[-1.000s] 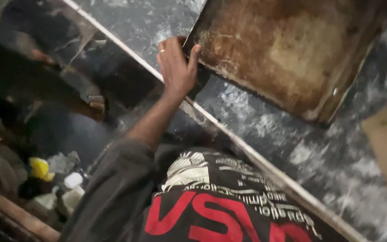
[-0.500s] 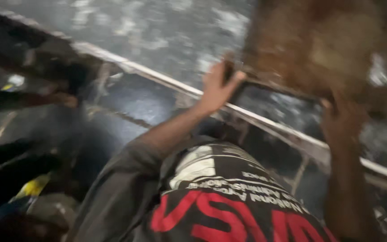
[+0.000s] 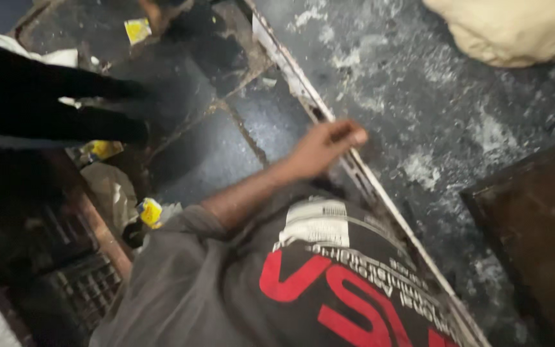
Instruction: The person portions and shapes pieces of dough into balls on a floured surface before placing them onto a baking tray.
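Fingers (image 3: 348,133) of the left hand (image 3: 322,149) curl loosely over the metal edge strip (image 3: 303,96) of the desk (image 3: 419,115), gripping nothing, with the thumb lying along the top. The strip is the landmark: its long axis runs on a diagonal from the far left toward the near right, and the hand sits right on it, about midway along its visible run. On the desk side of the strip, well off to the person's right, lies the dark rusty baking tray (image 3: 534,238), flat on the flour-dusted surface, with its near edge roughly parallel to the strip. The left hand is the only hand showing, so it is the nearer one to judge by; the right hand is out of view. Farther along the desk from the strip, at the far corner, rests a pale lump of dough (image 3: 515,29). On the floor side of the strip lie yellow wrappers (image 3: 150,212) and scraps.
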